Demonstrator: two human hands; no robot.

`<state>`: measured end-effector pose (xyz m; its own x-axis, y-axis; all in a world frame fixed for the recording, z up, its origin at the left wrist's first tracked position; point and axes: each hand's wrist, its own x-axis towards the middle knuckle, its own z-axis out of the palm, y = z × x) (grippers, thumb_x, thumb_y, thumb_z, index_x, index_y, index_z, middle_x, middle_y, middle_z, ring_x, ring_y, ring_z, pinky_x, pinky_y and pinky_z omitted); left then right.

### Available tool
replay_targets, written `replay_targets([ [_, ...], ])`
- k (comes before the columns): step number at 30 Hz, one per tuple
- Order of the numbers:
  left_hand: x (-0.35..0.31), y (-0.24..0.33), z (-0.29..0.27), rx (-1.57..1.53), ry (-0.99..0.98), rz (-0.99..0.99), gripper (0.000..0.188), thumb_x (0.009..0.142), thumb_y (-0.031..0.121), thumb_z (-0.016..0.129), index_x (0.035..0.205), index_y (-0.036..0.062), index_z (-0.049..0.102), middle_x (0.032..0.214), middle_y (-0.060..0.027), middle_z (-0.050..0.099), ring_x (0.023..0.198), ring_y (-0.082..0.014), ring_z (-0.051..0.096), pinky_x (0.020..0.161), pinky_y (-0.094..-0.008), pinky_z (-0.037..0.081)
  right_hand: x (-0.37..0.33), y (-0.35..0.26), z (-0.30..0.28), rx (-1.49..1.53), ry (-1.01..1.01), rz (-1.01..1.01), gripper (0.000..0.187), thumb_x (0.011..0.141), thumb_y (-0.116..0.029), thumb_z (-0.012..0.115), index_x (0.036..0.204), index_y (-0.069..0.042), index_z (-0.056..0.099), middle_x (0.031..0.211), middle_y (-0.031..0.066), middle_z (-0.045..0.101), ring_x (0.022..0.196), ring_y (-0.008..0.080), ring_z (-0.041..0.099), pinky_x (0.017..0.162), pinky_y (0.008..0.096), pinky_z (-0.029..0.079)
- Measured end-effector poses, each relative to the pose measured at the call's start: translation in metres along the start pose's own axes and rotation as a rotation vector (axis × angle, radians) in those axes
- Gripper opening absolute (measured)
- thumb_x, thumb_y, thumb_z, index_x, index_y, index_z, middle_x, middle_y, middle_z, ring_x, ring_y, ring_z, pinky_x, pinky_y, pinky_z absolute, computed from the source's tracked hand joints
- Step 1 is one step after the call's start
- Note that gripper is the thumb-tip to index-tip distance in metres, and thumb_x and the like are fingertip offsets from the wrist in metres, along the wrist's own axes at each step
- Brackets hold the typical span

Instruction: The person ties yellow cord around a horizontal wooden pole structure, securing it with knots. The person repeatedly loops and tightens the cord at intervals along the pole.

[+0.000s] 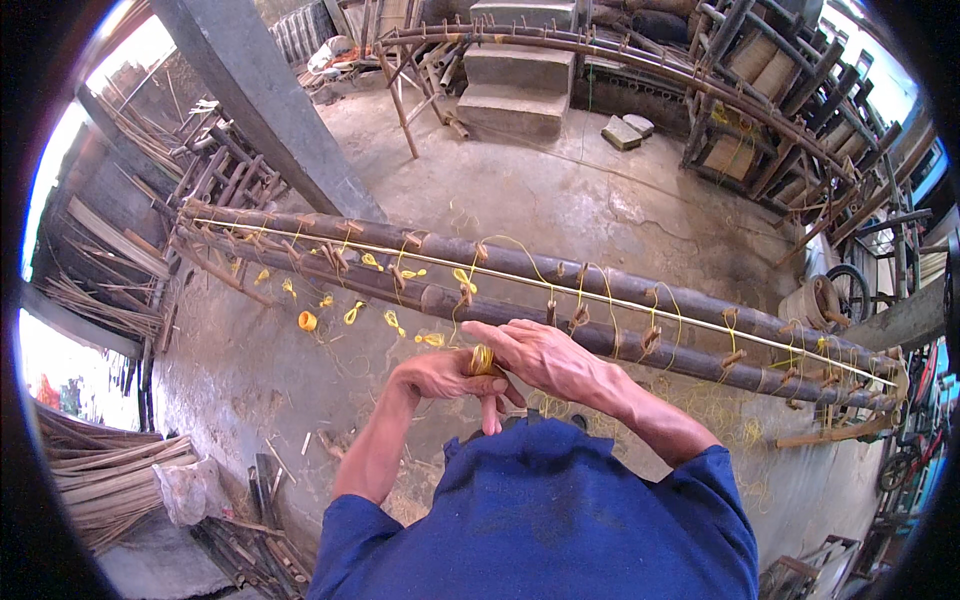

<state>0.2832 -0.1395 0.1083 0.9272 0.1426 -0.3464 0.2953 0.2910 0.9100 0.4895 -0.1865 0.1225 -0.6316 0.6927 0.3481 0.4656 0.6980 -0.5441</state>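
My left hand (440, 376) is closed around a small coil of yellow cord (482, 360), just in front of my chest. Over the coil from the right comes my right hand (545, 355), its fingers bent against the cord and the index finger reaching left across the top. The fingers overlap, so part of the grip is hidden. Just beyond my hands runs a long frame of two dark bamboo poles (440, 300) with wooden pegs along them. Small yellow cord bundles (393, 322) hang from its near pole, and a thin pale strip (600, 296) lies lengthwise between the poles.
An orange-yellow roll (307, 321) shows below the frame's left part. Loose yellow cord (690, 400) is strewn over the concrete floor. A concrete pillar (270, 110) rises behind the frame, with steps (515, 110) farther back. Split bamboo strips (120, 475) are piled at left; bicycles stand at right.
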Motion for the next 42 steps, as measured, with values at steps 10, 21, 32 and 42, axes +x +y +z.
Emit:
replay_targets([
  [10, 0.009, 0.002, 0.002, -0.089, 0.1, 0.096, 0.033, 0.097, 0.026, 0.053, 0.101, -0.006, 0.06, 0.081, -0.0148, 0.07, 0.081, -0.0223, 0.068, 0.086, -0.0369, 0.053, -0.008, 0.002, 0.001, 0.171, 0.081, 0.138, 0.017, 0.082, -0.011, 0.054, 0.095, -0.001, 0.056, 0.083, 0.0146, 0.059, 0.085, 0.0349, 0.061, 0.072, 0.0428, 0.05],
  [21, 0.032, 0.011, 0.015, 0.5, 0.592, 0.293, 0.08, 0.079, 0.023, 0.076, 0.143, 0.0078, 0.031, 0.134, -0.0092, 0.047, 0.125, -0.0214, 0.044, 0.104, -0.0384, 0.037, -0.021, 0.009, -0.004, 0.066, 0.15, 0.329, 0.008, 0.081, -0.007, 0.056, 0.085, -0.001, 0.055, 0.078, 0.0193, 0.06, 0.075, 0.0387, 0.061, 0.064, 0.0465, 0.048],
  [32, 0.039, -0.004, 0.028, 0.183, 0.655, -0.087, 0.02, 0.096, 0.017, 0.048, 0.093, -0.0009, 0.056, 0.083, -0.0059, 0.06, 0.073, -0.0134, 0.061, 0.062, -0.0329, 0.055, -0.027, 0.018, -0.008, 0.196, 0.065, 0.389, 0.034, 0.09, -0.013, 0.058, 0.12, -0.001, 0.048, 0.093, 0.0193, 0.065, 0.087, 0.0355, 0.064, 0.072, 0.0424, 0.05],
  [42, 0.046, -0.039, 0.028, 0.847, 0.818, 0.037, 0.014, 0.086, 0.005, 0.051, 0.089, -0.0077, 0.056, 0.078, -0.0313, 0.059, 0.076, -0.048, 0.059, 0.065, -0.0521, 0.049, -0.022, 0.018, 0.047, 0.071, 0.221, 0.463, 0.032, 0.097, -0.032, 0.048, 0.108, -0.003, 0.054, 0.09, 0.0213, 0.063, 0.082, 0.0384, 0.062, 0.069, 0.0452, 0.049],
])
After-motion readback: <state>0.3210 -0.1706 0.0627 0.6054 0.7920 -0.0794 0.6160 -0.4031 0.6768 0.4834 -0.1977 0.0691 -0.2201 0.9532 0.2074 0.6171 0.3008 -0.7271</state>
